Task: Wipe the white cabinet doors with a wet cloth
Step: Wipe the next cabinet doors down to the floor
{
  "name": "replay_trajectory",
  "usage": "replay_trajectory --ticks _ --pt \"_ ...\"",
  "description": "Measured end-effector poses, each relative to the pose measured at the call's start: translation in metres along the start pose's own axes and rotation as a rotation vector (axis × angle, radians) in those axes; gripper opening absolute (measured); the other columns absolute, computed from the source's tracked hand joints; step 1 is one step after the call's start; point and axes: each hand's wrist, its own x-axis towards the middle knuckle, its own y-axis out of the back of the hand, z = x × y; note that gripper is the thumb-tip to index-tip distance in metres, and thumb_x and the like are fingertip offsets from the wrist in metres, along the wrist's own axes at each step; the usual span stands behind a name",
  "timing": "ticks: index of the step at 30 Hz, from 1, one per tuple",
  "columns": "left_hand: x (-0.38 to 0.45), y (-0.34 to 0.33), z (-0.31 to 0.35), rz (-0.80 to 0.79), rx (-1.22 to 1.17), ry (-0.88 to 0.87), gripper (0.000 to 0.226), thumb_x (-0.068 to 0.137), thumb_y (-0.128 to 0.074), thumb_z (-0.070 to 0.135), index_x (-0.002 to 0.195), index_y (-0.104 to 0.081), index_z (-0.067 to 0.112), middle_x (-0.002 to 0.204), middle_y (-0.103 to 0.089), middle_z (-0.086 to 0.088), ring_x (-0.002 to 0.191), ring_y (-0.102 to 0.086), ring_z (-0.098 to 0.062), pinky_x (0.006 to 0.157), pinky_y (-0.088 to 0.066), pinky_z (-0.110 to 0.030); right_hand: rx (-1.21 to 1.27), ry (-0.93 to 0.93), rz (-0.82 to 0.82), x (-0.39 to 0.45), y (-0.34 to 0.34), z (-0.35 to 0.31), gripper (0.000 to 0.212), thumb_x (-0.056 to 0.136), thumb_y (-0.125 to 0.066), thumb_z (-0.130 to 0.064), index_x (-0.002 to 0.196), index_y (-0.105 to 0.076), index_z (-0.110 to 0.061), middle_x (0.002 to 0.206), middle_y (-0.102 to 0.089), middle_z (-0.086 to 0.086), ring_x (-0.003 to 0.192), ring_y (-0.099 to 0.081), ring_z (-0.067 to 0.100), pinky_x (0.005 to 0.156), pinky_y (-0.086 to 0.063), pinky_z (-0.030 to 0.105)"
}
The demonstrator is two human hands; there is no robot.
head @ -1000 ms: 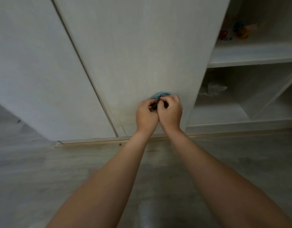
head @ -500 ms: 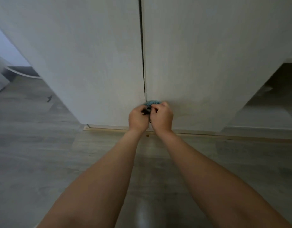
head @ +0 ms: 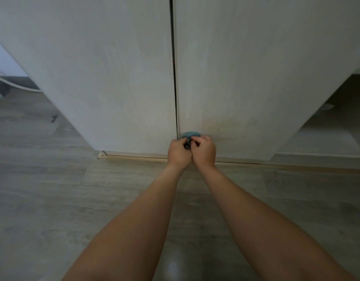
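Nearest to you, both your bare forearms reach forward over the grey wood-look floor [head: 53, 199], which carries a pale glint of light between your elbows. They converge low against the cabinet, just to the right of the dark door gap [head: 174, 78].

Your left hand [head: 178, 154] and right hand [head: 204, 153] sit knuckle to knuckle, touching each other. The fingers of both are curled tight, pinching a bunched blue cloth [head: 190, 134] between them; only its top edge shows above your fingertips, with a small dark fold in the shadow between the hands. The cloth lies at the foot of the right cabinet door [head: 256, 67], just beside the gap; whether it actually presses the surface cannot be told.

Right of the cloth, that door shows a faint yellowish smear. Left of the gap stands the left cabinet door [head: 104, 67], plain and white. Below both doors runs a light wooden base strip [head: 134, 156] along the floor.

Far right of the gap, an open shelf recess [head: 327, 128] sits in shadow.
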Motion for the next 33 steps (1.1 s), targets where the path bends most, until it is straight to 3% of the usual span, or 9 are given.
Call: replay_trajectory --ticks 3,7,10,15,19,24,27,30,33 --pt "-0.004 0.004 0.027 0.134 -0.037 -0.131 0.016 0.089 -0.062 0.007 0.096 -0.075 0.011 0.088 -0.07 -0.007 0.081 -0.063 -0.019 0.071 -0.045 -0.025 0.126 -0.014 0.197 0.004 0.022 -0.019 0.015 0.084 -0.069 -0.009 0.095 -0.077 -0.006 0.094 -0.069 0.011 0.085 -0.066 0.025 0.077 -0.048 0.028" --pt "-0.003 0.014 0.087 0.436 -0.121 -0.437 0.022 0.089 -0.067 0.009 0.109 -0.076 0.01 0.105 -0.067 -0.004 0.089 -0.063 -0.012 0.085 -0.05 -0.019 0.242 0.217 0.528 0.026 0.066 -0.057 0.018 0.085 -0.067 -0.006 0.101 -0.075 -0.004 0.103 -0.065 0.009 0.09 -0.06 0.01 0.084 -0.047 0.014" --pt "0.004 0.004 0.087 0.433 -0.096 -0.437 0.021 0.088 -0.065 0.008 0.106 -0.076 0.009 0.106 -0.066 -0.006 0.091 -0.064 -0.017 0.085 -0.051 -0.024 0.187 0.266 0.496 0.036 0.071 -0.045 0.017 0.083 -0.067 -0.004 0.097 -0.076 -0.006 0.099 -0.065 0.009 0.087 -0.059 0.008 0.08 -0.046 0.014" --pt "0.002 -0.036 0.026 0.121 0.027 -0.181 0.012 0.081 -0.062 0.006 0.086 -0.073 0.008 0.085 -0.066 -0.012 0.076 -0.064 -0.024 0.07 -0.051 -0.029 0.02 -0.014 0.186 0.014 0.046 0.01 0.019 0.08 -0.064 -0.004 0.092 -0.077 -0.009 0.091 -0.07 0.012 0.086 -0.066 0.029 0.075 -0.045 0.027" --pt "-0.004 -0.006 0.088 0.393 -0.102 -0.302 0.022 0.085 -0.067 0.007 0.105 -0.075 0.011 0.095 -0.057 -0.004 0.072 -0.052 -0.002 0.07 -0.035 -0.001 0.173 0.15 0.419 0.029 0.079 -0.05 0.018 0.08 -0.064 -0.004 0.093 -0.077 -0.007 0.09 -0.065 0.01 0.08 -0.063 0.02 0.076 -0.044 0.022" --pt "0.006 0.047 0.159 0.588 -0.159 -0.641 0.027 0.085 -0.067 0.015 0.111 -0.075 0.017 0.098 -0.059 0.003 0.083 -0.061 -0.008 0.079 -0.05 -0.016 0.28 0.423 0.63 0.064 0.123 -0.12 0.016 0.08 -0.066 -0.005 0.092 -0.077 -0.009 0.089 -0.063 0.007 0.077 -0.057 0.007 0.074 -0.042 0.011" --pt "0.004 0.025 0.131 0.542 -0.103 -0.566 0.028 0.084 -0.065 0.011 0.11 -0.075 0.015 0.103 -0.062 -0.002 0.089 -0.061 -0.012 0.083 -0.048 -0.019 0.19 0.398 0.582 0.053 0.108 -0.09 0.013 0.078 -0.067 -0.002 0.087 -0.074 -0.008 0.086 -0.061 0.009 0.073 -0.054 0.008 0.07 -0.038 0.012" --pt "0.006 -0.022 0.066 0.265 0.023 -0.341 0.026 0.085 -0.065 0.007 0.109 -0.075 0.011 0.104 -0.065 -0.01 0.092 -0.062 -0.02 0.086 -0.047 -0.02 0.095 0.149 0.397 0.031 0.077 -0.021 0.01 0.076 -0.067 -0.002 0.081 -0.073 -0.008 0.084 -0.064 0.012 0.075 -0.061 0.022 0.068 -0.041 0.024" --pt "0.008 -0.054 0.024 0.001 0.074 -0.267 0.025 0.086 -0.059 0.007 0.106 -0.074 0.009 0.101 -0.068 -0.011 0.094 -0.067 -0.024 0.088 -0.054 -0.031 0.047 -0.086 0.216 0.027 0.064 0.027 0.012 0.078 -0.066 -0.003 0.083 -0.075 -0.009 0.09 -0.068 0.012 0.082 -0.066 0.029 0.073 -0.046 0.028"
